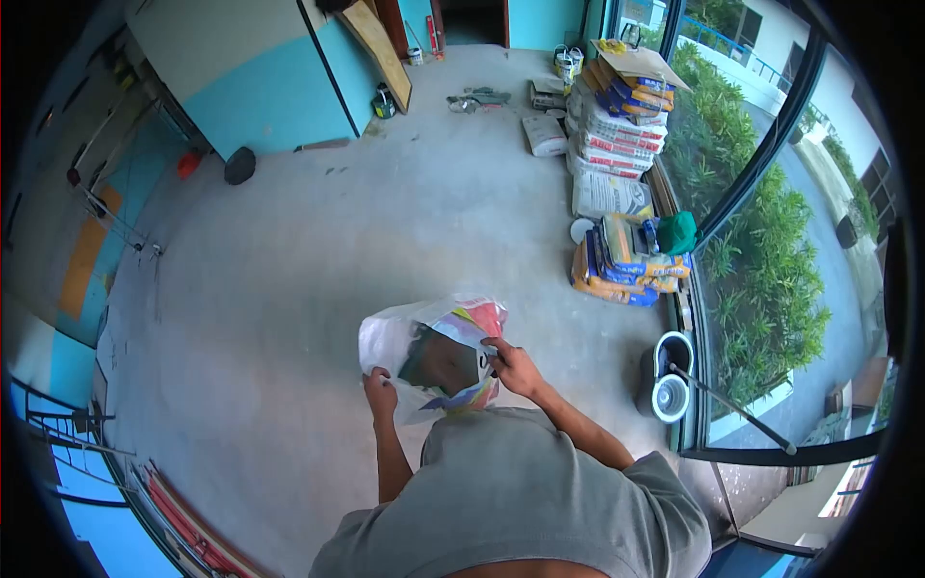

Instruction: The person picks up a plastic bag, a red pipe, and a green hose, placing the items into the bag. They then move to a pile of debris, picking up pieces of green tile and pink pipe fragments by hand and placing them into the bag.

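A large white plastic bag (385,337) with red, yellow and purple print hangs open in front of my body. My left hand (382,393) is closed on its left rim, fingers pinching the plastic. On the opposite side, my right hand (515,367) grips the printed edge near a dark cut-out that looks like a handle hole. Through the mouth of the bag I see something brown (445,364) with a dark green part beside it; I cannot make out what it is.
Stacked cement-like sacks (617,144) stand along the window at right, with a lower pile of blue and yellow bags (631,260) nearer. A mop bucket (667,380) with a long handle is by the glass. Red pipes (188,520) lie at lower left.
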A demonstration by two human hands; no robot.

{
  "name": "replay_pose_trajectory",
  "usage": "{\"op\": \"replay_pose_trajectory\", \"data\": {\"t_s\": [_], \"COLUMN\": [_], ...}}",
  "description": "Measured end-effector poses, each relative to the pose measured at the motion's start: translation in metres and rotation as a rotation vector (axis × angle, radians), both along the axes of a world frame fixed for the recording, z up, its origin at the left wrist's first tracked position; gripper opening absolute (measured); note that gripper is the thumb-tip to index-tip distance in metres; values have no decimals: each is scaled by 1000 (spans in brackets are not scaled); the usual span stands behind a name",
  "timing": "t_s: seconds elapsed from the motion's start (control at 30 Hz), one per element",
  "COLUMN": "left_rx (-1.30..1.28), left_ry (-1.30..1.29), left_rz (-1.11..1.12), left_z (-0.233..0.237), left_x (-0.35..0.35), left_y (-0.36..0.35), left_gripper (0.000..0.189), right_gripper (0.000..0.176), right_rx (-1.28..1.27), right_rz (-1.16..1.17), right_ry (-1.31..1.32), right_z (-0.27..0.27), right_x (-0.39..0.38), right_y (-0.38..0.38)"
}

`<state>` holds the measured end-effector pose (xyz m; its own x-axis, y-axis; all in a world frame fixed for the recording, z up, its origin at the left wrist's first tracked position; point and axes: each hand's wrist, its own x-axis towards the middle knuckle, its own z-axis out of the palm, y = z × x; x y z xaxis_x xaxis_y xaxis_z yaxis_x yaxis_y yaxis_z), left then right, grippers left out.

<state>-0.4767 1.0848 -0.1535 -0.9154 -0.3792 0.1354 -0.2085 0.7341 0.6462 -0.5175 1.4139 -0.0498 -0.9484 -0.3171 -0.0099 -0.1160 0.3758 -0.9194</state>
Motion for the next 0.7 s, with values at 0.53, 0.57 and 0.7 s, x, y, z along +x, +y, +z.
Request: {"op": "replay_pose_trajectory", "data": {"t_s": [0.53,0.57,0.7], "left_rx": [-43,-51,-84], "left_ry": [-110,-92,-17], "left_rz": [-439,-408,-273], "left_z": [54,51,71], "left_x": [-438,-466,-565], "left_y": [86,84,88], "left_gripper": [46,46,47], "right_gripper": [43,43,49], "right_rx": [70,15,9], "right_rz": [-249,-230,-138], "right_ry": [-148,-158,5], "right_z": [-27,-33,-14], "right_x": [-387,-420,-543], "right_y": [49,52,59]}}
